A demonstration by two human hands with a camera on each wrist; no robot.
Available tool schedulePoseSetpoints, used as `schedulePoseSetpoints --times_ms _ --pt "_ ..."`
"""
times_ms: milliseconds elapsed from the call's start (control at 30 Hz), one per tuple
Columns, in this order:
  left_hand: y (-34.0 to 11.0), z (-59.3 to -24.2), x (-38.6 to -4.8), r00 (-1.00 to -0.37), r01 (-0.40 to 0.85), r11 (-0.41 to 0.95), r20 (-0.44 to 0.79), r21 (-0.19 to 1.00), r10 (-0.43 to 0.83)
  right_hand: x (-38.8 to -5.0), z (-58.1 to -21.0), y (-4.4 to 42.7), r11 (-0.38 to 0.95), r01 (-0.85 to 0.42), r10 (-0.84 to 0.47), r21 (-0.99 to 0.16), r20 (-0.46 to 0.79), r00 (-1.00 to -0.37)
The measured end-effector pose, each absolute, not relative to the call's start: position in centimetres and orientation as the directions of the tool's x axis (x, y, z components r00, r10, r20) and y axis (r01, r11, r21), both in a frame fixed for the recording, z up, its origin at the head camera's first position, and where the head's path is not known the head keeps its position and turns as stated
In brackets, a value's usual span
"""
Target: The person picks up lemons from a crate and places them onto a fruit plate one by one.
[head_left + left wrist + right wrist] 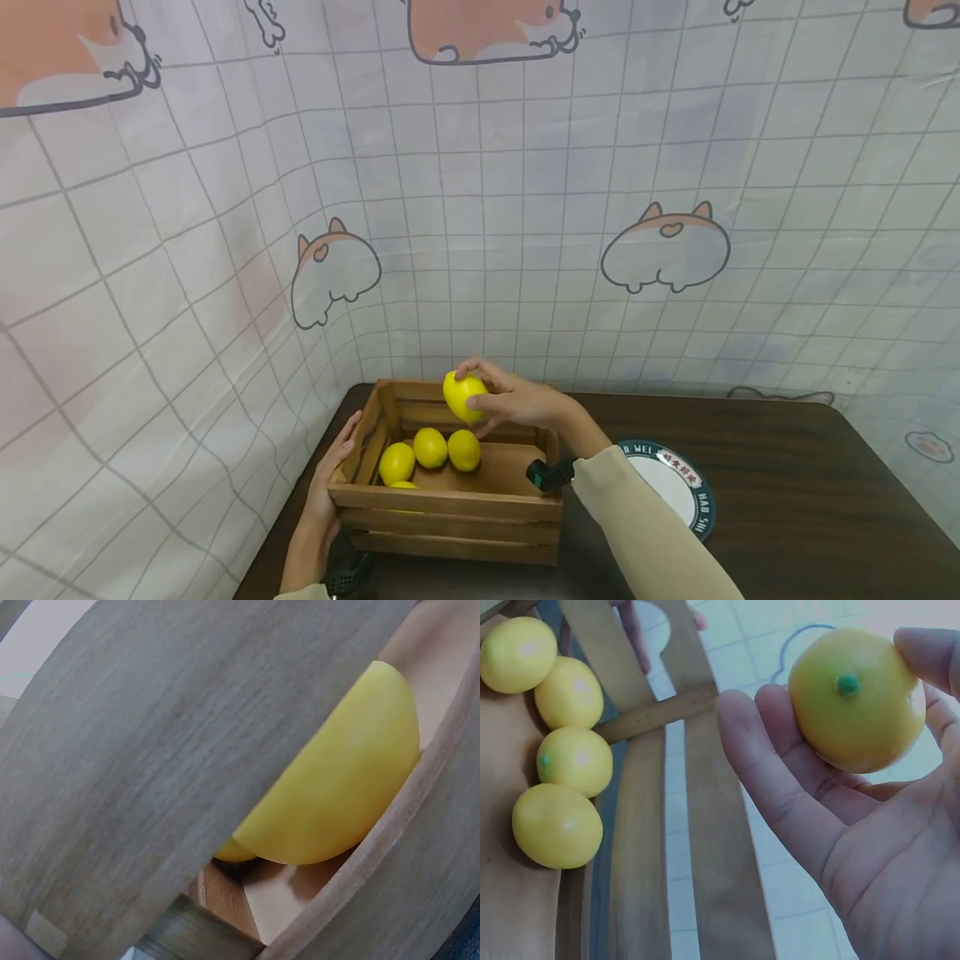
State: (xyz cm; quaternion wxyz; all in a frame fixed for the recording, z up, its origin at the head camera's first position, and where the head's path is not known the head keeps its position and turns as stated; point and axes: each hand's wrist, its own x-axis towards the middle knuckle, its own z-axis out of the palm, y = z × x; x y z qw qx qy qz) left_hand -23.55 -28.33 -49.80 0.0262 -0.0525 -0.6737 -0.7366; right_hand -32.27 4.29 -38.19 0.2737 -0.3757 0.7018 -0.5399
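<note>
A yellow lemon (464, 397) is pinched between the thumb and fingers of my right hand (525, 402), above the back part of a wooden crate (450, 502). In the right wrist view the held lemon (856, 700) shows a green stem spot, and my right hand (885, 847) lies under and around it. Several more lemons (430, 448) lie inside the crate at its left; the right wrist view shows them in a row (557, 826). My left hand (324, 481) rests against the crate's left end, fingers along the outside. The left wrist view shows slats (150, 750) and a lemon (337, 772) between them.
A round plate (703, 508) with a dark green lettered rim lies right of the crate on the dark wooden table (810, 483), partly covered by my right sleeve. A white gridded cloth (510, 208) with cartoon animals hangs behind and to the left.
</note>
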Motion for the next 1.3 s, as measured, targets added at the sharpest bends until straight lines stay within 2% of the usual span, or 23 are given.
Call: schedulePoseSetpoints --times_ms 233,733,1300 --pt "-28.3 -50.0 -23.5 -0.994 0.101 -0.082 0.104 0.991 0.034 -30.9 -38.8 5.7 0.061 -0.224 -0.794 -0.973 0.089 -0.601" --pt "-28.3 -50.2 -23.4 -0.994 0.102 -0.085 0.106 0.991 0.037 -28.2 -39.8 9.2 -0.056 -0.297 -0.677 -0.953 0.255 -0.690" --pt "-28.2 -49.8 -23.6 -0.991 0.119 -0.112 0.126 0.986 0.055 -26.2 -41.1 12.9 -0.068 -0.348 -0.535 -0.935 0.329 -0.778"
